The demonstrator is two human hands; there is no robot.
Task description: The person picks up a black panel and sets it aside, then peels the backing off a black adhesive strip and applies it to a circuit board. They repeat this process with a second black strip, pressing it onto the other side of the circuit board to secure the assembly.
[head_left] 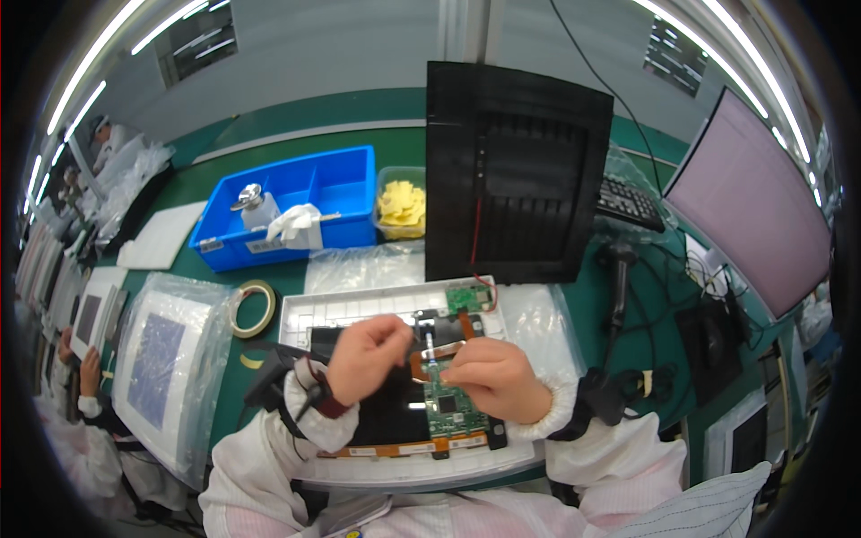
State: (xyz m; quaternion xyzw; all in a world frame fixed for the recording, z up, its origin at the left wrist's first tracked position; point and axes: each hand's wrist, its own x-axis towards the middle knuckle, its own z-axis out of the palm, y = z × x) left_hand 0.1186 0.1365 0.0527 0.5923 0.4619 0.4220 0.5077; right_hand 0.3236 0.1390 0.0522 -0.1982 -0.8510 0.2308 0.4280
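In front of me lies a white casing (296, 309) holding a dark panel (381, 429) and a green circuit board (444, 420). My left hand (368, 359) is over the panel, left of the board, its fingers curled together; whatever they hold, if anything, is hidden. Over the upper part of the board, my right hand (491, 378) pinches its thumb and fingers beside an orange ribbon cable (417, 366). What sits in that pinch is too small to make out. Between the hands runs a short white flat cable (429, 344). A smaller green board (465, 299) sits at the casing's top edge.
A black back cover (516, 170) stands upright behind the casing, joined by a red wire. Left of it are a blue divided bin (345, 193), a yellow-filled tub (401, 206), and a tape roll (254, 309). A scanner (619, 278) and a monitor (753, 197) stand right.
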